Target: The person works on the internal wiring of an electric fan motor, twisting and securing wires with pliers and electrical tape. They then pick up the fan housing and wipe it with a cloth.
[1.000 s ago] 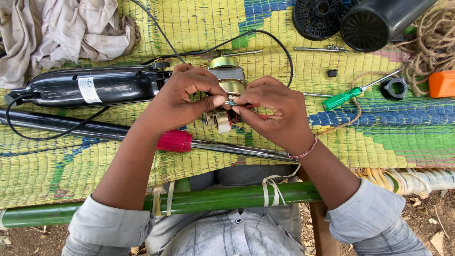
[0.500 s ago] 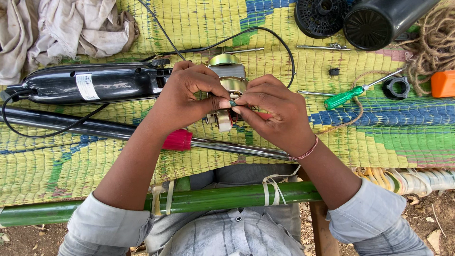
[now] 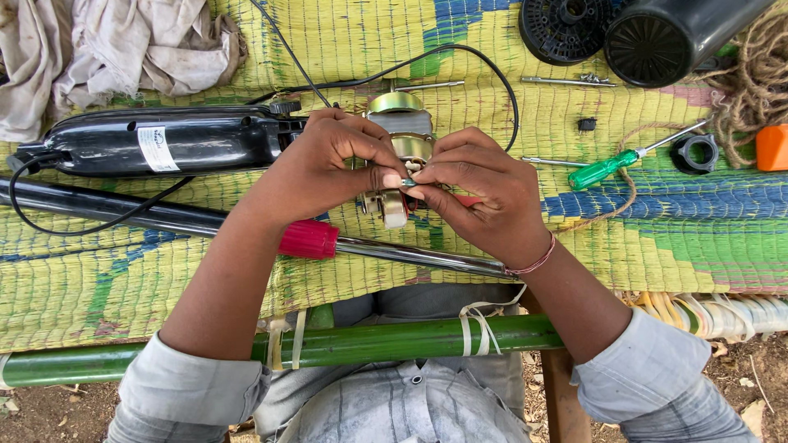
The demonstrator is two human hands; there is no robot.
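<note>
Both hands are staying pinched together on the small motor [image 3: 400, 156] at mat [image 3: 246, 287] centre: left hand [image 3: 328, 168] and right hand [image 3: 476, 193] fingertips closed on a tiny part, barely shifting, so fitting is continuing.

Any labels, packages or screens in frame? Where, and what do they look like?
Label: one white upright rectangular sticker with small dark print and a blue mark on top, on the black housing lying left of the left hand.
No packages, signs or screens.
</note>
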